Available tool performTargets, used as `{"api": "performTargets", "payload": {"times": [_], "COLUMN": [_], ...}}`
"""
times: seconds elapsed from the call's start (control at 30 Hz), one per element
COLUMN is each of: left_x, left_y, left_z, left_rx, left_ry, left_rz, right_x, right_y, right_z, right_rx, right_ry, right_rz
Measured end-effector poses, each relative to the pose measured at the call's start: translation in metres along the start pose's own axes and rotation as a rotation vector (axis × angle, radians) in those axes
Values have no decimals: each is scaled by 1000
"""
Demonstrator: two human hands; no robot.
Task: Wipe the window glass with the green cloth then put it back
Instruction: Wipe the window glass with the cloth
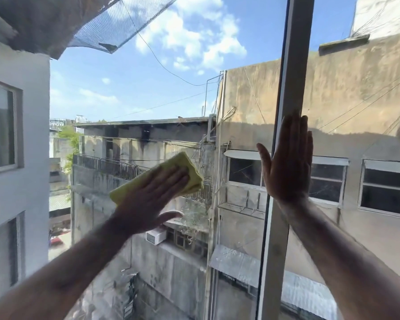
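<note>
The window glass (pixel 129 93) fills the view, split by a grey vertical frame bar (pixel 293 65). A yellow-green cloth (pixel 183 163), folded flat, lies against the left pane near the middle. My left hand (pixel 153 199) presses it to the glass with the palm flat and fingers spread over the cloth. My right hand (pixel 286 162) rests flat and empty on the frame bar and the glass beside it, fingers pointing up.
Through the glass I see weathered concrete buildings, a white wall with windows at the left, hanging cables, a net at the top left and blue sky. The window's lower edge is out of view.
</note>
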State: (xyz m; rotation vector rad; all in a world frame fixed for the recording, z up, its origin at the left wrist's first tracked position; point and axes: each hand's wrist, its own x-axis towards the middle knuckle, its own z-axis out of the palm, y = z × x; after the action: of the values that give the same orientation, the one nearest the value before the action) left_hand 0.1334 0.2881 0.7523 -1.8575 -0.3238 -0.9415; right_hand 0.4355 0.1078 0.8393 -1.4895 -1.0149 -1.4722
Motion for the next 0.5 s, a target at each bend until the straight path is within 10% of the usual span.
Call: {"api": "performTargets", "payload": {"times": [0.13,0.23,0.5], "left_x": [74,141,46], "left_y": [-42,-35,96], "left_z": [-14,-25,1], "left_rx": [-73,-131,-108], "left_ry": [128,180,-73], "left_rz": [-682,-855,185], "right_x": [0,0,-1], "right_y": [0,0,-2], "right_z": [0,-1,-3], "right_rx": [-17,-13,-34], "right_ry": [-7,-4,23], "right_rz": [3,4,10]}}
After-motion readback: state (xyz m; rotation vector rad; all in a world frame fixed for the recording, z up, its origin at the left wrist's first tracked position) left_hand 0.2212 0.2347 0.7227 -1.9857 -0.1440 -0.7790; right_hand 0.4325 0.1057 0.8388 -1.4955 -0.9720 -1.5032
